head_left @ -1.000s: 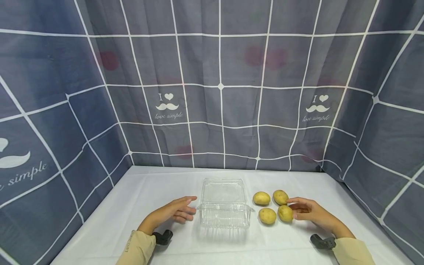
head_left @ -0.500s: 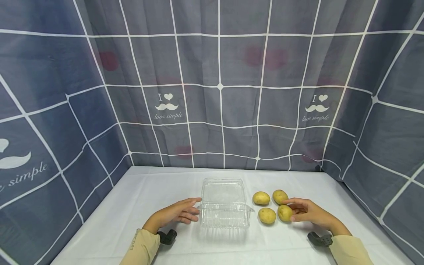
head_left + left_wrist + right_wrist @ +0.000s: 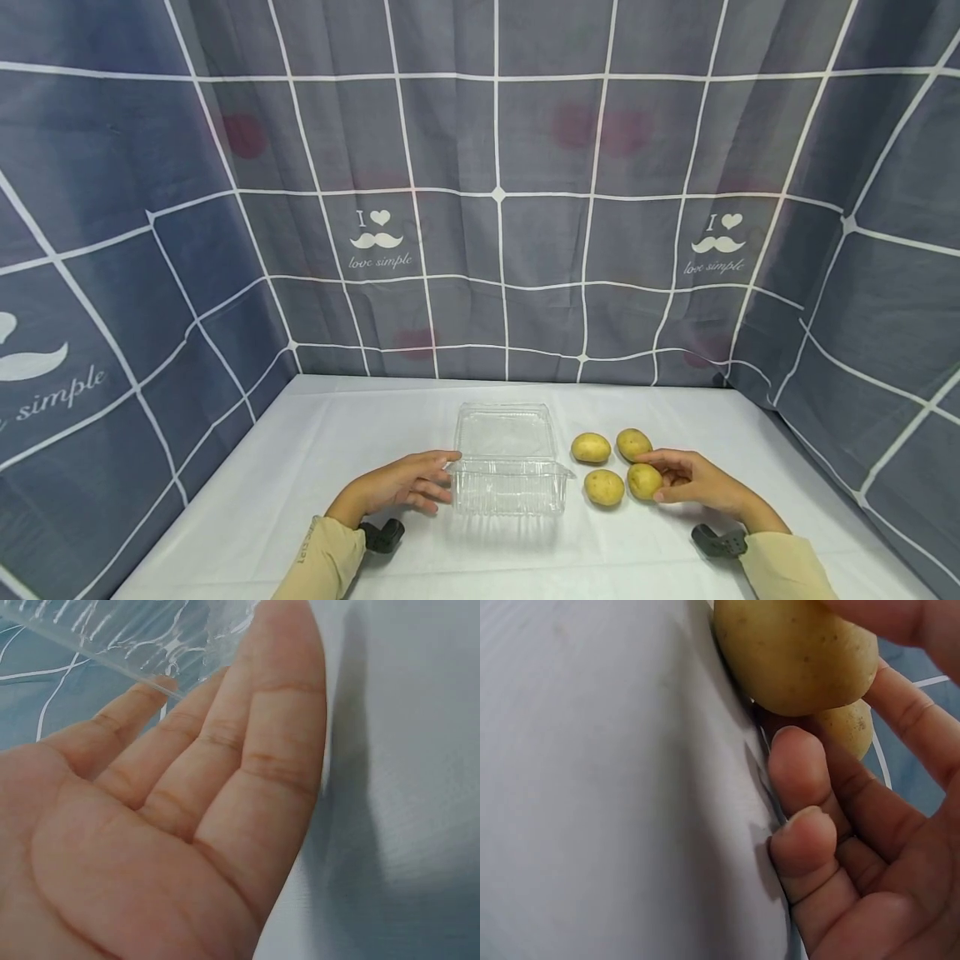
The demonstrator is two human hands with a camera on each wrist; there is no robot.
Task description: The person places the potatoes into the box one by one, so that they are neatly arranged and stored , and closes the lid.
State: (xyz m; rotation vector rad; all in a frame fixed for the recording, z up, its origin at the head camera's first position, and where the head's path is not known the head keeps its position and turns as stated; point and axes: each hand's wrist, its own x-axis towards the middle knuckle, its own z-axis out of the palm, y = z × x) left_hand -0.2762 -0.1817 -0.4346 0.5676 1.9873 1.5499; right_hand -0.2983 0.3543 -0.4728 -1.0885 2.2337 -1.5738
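A clear plastic clamshell container (image 3: 510, 490) stands on the white table with its lid raised at the back. My left hand (image 3: 408, 483) is at the container's left side, fingers extended and fingertips right at its rim, as the left wrist view shows of the fingers (image 3: 281, 727). To the right, my right hand (image 3: 697, 479) has its thumb and forward fingers around the near-right potato (image 3: 643, 482); in the right wrist view the potato (image 3: 795, 656) lies between thumb and fingers, while the last two fingers curl below it.
Three more potatoes lie close by: one at far left (image 3: 591, 448), one at far right (image 3: 633, 443) and one at near left (image 3: 603, 487). Grey-blue gridded curtains (image 3: 540, 242) enclose the back and sides of the white-covered table (image 3: 360, 408).
My left hand has moved right, up to the container's rim. My right hand has shifted slightly left, closer around the near-right potato. The container and potatoes stay where they were.
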